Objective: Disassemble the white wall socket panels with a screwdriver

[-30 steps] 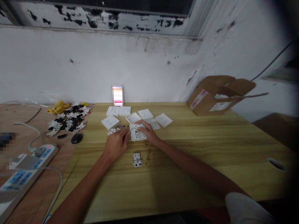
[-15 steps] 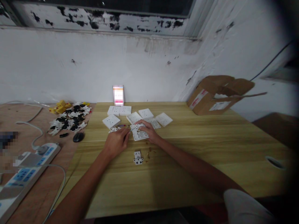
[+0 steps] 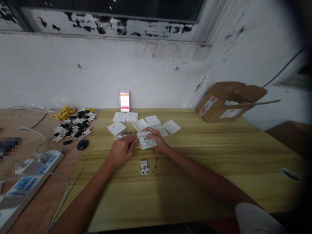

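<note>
My right hand (image 3: 156, 138) grips a white wall socket panel (image 3: 147, 143) by its right side, its back with the inner parts facing up. My left hand (image 3: 122, 149) is closed round a thin pointed tool (image 3: 138, 138), whose tip reaches the panel's left edge; its handle is hidden in the fingers. Just beyond my left hand lie small white socket inserts (image 3: 119, 136) and a red-handled screwdriver (image 3: 127, 133). Nearer to me on the table, a white socket insert with dark slots (image 3: 144, 168) lies beside small brass-coloured pieces (image 3: 155, 164).
Several white socket panels (image 3: 117, 128) lie behind my hands. A phone (image 3: 124, 101) leans on the wall. At left are black and white parts (image 3: 74, 126), yellow parts (image 3: 64, 112), a mouse (image 3: 82, 144) and a power strip (image 3: 31, 178). An open cardboard box (image 3: 221, 102) stands back right.
The view has tilted up slightly, so everything sits a little lower. Both hands keep their hold on the panel and the thin tool, with hardly any visible movement.
</note>
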`<state>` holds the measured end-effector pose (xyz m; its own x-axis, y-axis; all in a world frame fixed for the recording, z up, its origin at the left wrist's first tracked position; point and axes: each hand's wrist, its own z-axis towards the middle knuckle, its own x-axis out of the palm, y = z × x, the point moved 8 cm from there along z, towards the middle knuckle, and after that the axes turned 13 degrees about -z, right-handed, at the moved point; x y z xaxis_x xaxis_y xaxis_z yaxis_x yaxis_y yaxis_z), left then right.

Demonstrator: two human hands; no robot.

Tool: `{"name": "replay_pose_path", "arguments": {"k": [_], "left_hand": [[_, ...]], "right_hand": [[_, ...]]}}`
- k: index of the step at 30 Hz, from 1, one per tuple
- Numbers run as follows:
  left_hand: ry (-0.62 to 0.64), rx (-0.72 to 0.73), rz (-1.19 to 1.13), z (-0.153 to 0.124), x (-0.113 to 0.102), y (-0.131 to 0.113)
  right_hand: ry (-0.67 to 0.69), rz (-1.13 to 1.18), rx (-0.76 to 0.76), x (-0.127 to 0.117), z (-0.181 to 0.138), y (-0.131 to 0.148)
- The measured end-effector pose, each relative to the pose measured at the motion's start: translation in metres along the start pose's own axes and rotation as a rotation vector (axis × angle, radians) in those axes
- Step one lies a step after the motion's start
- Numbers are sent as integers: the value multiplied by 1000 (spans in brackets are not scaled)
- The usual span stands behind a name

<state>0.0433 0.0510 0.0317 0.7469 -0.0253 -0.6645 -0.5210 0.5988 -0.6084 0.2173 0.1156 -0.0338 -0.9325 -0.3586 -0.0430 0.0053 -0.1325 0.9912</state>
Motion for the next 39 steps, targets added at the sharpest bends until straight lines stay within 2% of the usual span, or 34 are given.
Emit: {"name": "replay_pose_path", "arguments": {"k": [10, 24, 39], "left_hand": [[-11, -48, -37, 0, 0, 1], [-15, -28, -171, 2, -3, 6], [-4, -28, -160, 2, -3, 4]], "right_hand": [[5, -7, 11, 0, 1, 0], [26, 17, 18, 3, -1, 2], [39, 54, 20, 3, -1, 2]]}}
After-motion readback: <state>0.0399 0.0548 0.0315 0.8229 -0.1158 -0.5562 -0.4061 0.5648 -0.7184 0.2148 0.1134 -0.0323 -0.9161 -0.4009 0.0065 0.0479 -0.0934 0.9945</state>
